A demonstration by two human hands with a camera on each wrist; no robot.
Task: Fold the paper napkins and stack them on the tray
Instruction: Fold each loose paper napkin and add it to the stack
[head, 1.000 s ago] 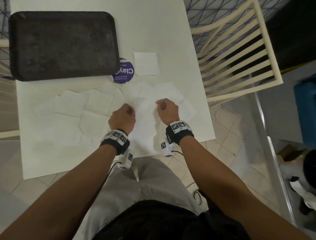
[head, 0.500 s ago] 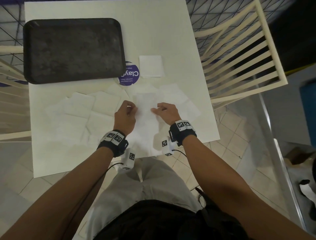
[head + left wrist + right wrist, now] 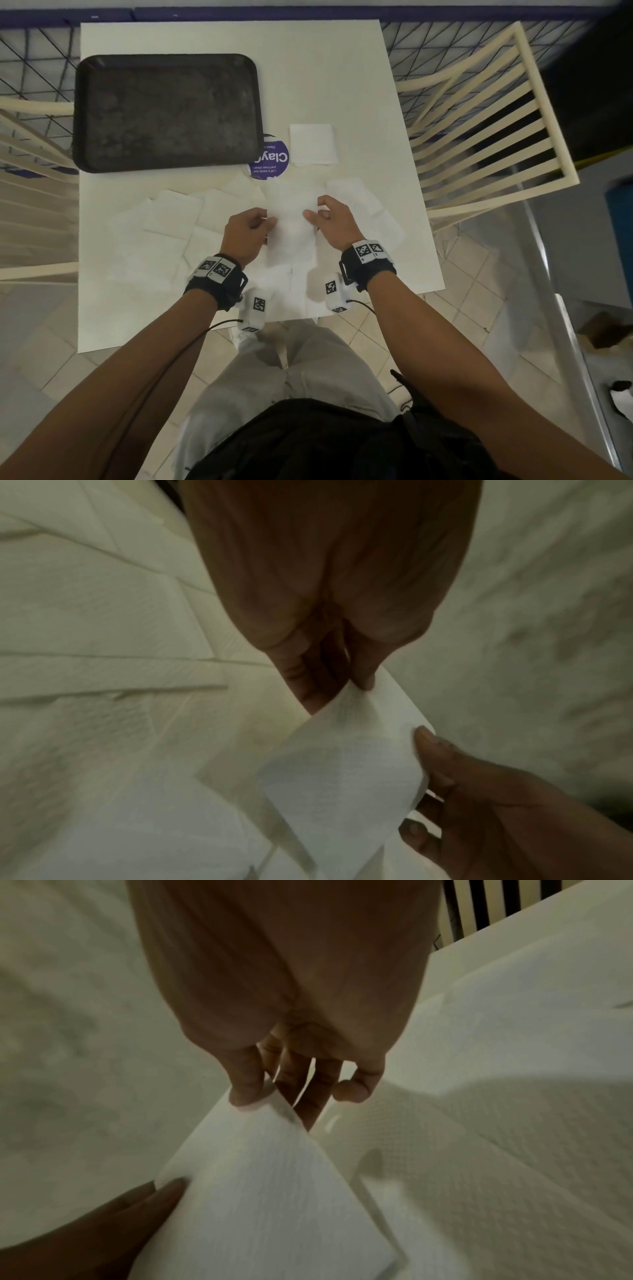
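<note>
Centrally, the left hand and the right hand each pinch an opposite side edge of one napkin, thumb over fingers, holding it raised slightly above the loose napkins spread across the tabletop. One folded napkin lies flat farther out, just beside a purple round sticker; the dark tray sits beyond on the left with nothing on it, so stacking has not yet begun. Likely risks: the thin paper may tear if the two pinches pull apart, the edges may meet askew and give a crooked crease, or a sheet underneath may cling and lift along with the held one.
</note>
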